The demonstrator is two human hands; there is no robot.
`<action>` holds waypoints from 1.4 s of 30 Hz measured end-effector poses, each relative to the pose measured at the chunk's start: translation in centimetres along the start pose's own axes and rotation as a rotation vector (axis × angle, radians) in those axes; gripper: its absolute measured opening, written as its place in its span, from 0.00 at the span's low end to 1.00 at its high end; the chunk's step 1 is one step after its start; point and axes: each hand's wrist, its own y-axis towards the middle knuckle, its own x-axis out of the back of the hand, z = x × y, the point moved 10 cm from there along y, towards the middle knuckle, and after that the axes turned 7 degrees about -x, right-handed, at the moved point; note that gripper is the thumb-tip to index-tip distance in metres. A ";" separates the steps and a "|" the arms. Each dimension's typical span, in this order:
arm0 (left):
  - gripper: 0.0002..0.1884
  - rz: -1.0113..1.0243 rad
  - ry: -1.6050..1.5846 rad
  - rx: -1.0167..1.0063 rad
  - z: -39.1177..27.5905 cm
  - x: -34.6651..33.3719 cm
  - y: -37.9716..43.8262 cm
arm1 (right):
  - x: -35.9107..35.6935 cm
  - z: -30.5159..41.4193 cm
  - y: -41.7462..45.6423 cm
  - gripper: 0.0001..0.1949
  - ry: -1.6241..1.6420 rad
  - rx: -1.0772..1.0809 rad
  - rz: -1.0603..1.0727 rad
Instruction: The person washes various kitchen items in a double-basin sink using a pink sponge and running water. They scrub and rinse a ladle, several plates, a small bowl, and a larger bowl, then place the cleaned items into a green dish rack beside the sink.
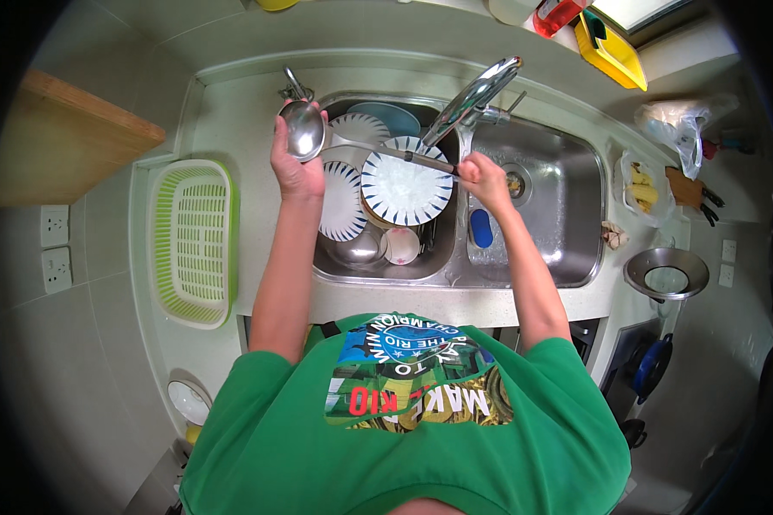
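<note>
A metal ladle (304, 132) spans the left sink basin (448, 257). My left hand (299, 174) cups its round bowl from below, fingers curled round the rim. At the other end, my right hand (484, 177) grips the dark tip of the ladle's handle (386, 151). Under the handle lies a white plate with blue rim strokes (407, 187). A second patterned plate (340, 203) leans at its left, and a blue-grey dish (386, 116) is behind. A clear bowl (359, 250) and a small white bowl (402, 246) sit at the basin's near side.
The chrome faucet (473, 100) arches over the basin divider. In the right basin (554, 225) lies a blue sponge (481, 228) near a drain strainer (515, 183). A green-and-white draining basket (196, 244) stands at left. A knife block (685, 188) is at right.
</note>
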 end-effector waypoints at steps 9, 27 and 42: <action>0.18 -0.064 -0.146 0.168 7.4 1.7 -2.9 | -0.6 -4.8 -6.6 0.26 1.395 -0.701 0.350; 0.17 0.504 0.901 0.514 17.8 1.5 -6.0 | 14.1 -10.1 -8.4 0.20 1.202 -0.850 -0.059; 0.29 0.408 0.798 0.963 17.7 3.4 -8.7 | 13.6 -8.4 -6.8 0.19 1.239 -0.670 0.029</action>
